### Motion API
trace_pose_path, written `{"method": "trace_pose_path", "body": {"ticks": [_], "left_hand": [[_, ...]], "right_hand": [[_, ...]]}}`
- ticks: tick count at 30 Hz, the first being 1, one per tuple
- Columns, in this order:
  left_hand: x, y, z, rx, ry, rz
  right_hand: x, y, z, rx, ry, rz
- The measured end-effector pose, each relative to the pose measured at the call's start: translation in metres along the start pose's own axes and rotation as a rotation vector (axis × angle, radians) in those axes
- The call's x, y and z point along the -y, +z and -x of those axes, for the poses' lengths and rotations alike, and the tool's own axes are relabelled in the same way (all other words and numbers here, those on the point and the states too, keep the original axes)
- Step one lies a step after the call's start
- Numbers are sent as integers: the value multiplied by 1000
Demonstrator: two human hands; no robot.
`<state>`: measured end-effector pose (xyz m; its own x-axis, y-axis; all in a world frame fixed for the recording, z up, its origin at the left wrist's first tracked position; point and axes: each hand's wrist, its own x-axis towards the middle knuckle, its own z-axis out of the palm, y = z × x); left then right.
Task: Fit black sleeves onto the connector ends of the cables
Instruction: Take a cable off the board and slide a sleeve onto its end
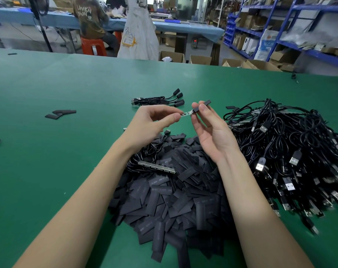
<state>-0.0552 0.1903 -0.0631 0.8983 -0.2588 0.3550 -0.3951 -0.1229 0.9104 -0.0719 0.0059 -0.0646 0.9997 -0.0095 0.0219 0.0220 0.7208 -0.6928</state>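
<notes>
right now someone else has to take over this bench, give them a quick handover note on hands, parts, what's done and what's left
Left hand: pinches the bare connector end of one cable.
Right hand: holds a black sleeve in a fingertip grip, its mouth just started over that connector end; most of the board is still bare.
Loose sleeves: big pile on the green table under the forearms; a few strays to the left.
Unsleeved cables: tangled heap on the right.
Done: a small bunch of sleeved cables lies beyond the hands.
Left: push this sleeve fully on, then work through the heap.
</notes>
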Motion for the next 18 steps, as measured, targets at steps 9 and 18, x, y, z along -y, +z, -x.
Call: {"method": "trace_pose_path", "body": {"ticks": [9, 18], "left_hand": [[-1, 2, 0, -10, -14, 38], [0, 2, -1, -37, -13, 26]], "right_hand": [[-4, -1, -1, 14, -12, -4], [-2, -2, -2, 71, 0, 46]]}}
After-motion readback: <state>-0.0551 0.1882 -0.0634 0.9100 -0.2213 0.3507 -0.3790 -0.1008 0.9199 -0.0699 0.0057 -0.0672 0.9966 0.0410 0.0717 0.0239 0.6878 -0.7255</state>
